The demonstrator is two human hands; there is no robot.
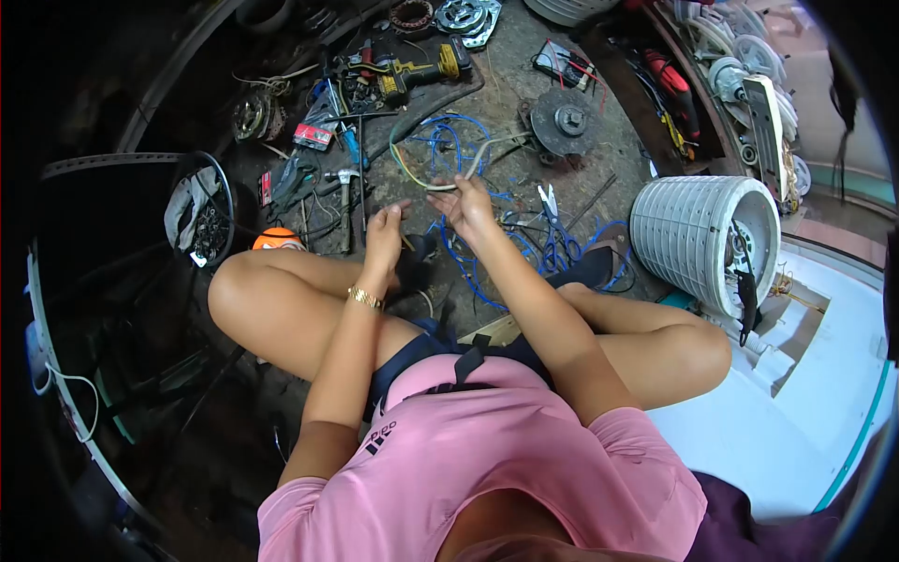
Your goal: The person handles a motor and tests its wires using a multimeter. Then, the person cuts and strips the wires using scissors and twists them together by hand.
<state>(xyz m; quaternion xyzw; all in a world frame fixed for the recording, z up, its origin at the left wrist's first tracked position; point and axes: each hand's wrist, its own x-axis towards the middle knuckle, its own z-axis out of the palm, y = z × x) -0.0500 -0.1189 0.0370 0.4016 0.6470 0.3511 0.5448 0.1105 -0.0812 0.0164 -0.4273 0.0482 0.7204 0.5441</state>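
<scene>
A pale sheathed cable (479,157) runs from the dark round motor (552,131) into my right hand (465,204), whose fingers are closed on it. From the cable's end near these fingers, thin yellow-green wires (401,161) curve up and left. My left hand (384,232) is held a little to the left and lower, its thumb and fingers pressed together. What they pinch, if anything, is too small to make out. Loose blue wire (451,245) lies in loops on the floor beneath and around my hands. Blue-handled scissors (559,245) lie to the right, blades pointing away.
A hammer (346,201), a yellow cordless drill (417,73) and mixed tools lie ahead on the left. A multimeter (560,64) with red leads sits beyond the motor. On the right, a white ribbed drum (670,229) lies on its side. An orange round object (277,238) is by my left knee.
</scene>
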